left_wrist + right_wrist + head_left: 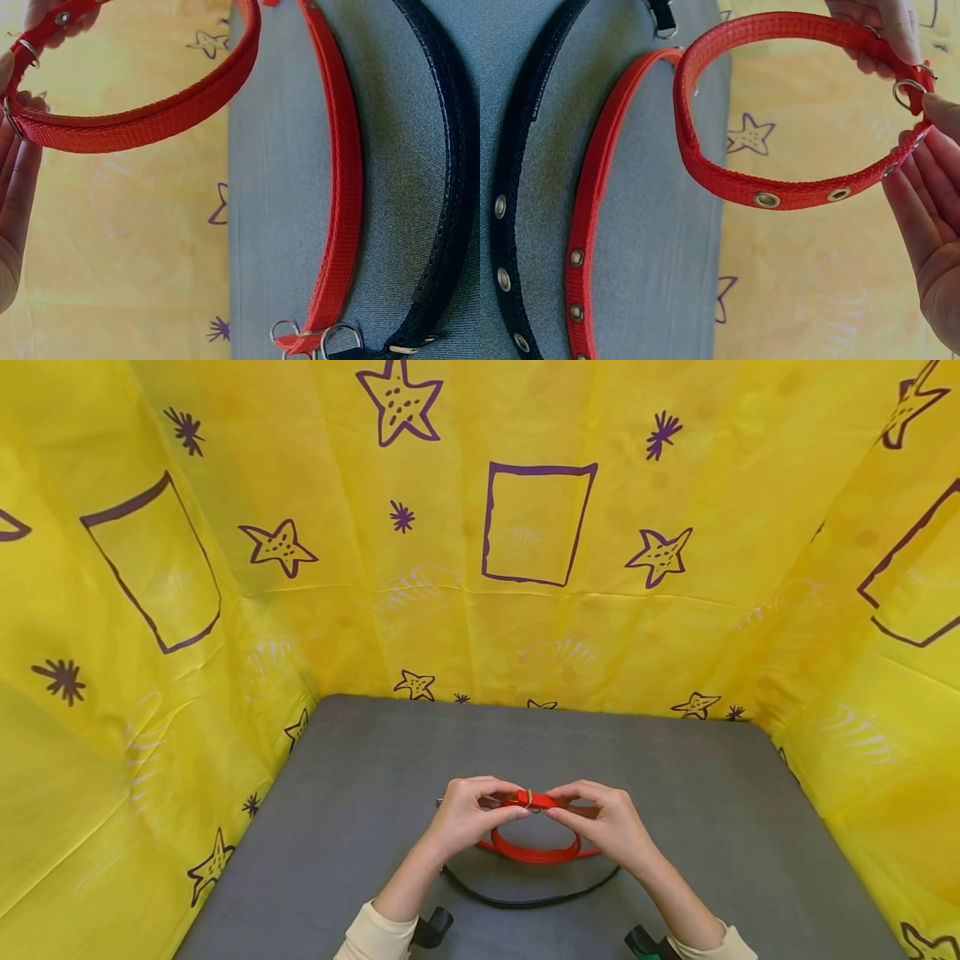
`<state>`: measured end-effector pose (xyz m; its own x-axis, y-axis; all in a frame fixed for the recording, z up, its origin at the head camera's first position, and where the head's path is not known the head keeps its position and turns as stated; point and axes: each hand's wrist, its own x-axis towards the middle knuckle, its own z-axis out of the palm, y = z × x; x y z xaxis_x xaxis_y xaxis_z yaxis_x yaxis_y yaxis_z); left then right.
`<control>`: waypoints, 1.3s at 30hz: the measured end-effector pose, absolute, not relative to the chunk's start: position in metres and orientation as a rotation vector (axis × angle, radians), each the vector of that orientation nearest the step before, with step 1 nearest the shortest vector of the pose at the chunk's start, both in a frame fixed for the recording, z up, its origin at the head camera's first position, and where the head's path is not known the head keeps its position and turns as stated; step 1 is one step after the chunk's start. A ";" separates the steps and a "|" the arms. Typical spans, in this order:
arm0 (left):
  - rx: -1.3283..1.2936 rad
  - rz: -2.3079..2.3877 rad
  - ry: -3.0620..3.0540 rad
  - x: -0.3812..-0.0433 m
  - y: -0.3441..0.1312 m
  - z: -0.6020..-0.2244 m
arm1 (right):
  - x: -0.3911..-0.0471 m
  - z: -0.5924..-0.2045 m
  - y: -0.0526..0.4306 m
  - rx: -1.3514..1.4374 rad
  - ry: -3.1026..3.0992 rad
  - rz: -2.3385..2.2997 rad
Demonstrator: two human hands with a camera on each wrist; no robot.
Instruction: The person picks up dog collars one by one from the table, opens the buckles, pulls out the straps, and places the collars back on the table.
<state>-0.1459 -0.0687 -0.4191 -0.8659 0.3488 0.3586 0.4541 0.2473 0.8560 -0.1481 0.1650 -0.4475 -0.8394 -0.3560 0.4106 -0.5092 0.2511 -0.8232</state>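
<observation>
Both hands hold up a red webbing collar (536,855), its ends joined into a loop. My left hand (467,812) pinches the band just left of the metal buckle (529,797), while the right hand (613,825) pinches it just to the right. The right wrist view shows metal eyelets (766,200) along the strap and a D-ring beside the buckle. Below the loop lies a second red collar (345,165), stretched in a curve on the grey surface. A black collar (455,142) with eyelets and metal fittings lies nearer to the person.
The grey tabletop (375,760) spreads around the collars. Yellow cloth walls (450,627) with purple starfish drawings stand at the back and both sides. Dark wrist-worn devices (433,929) sit by each cream sleeve (377,932).
</observation>
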 end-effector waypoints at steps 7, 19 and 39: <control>-0.771 -1.710 -2.414 -0.146 -0.070 -0.420 | -0.140 -0.433 0.161 0.801 -2.393 1.637; -0.737 -1.745 -2.407 -0.147 -0.072 -0.425 | -0.149 -0.456 0.170 0.762 -2.386 1.694; -0.302 -1.848 -2.409 -0.150 -0.093 -0.452 | -0.139 -0.455 0.189 0.331 -2.505 1.608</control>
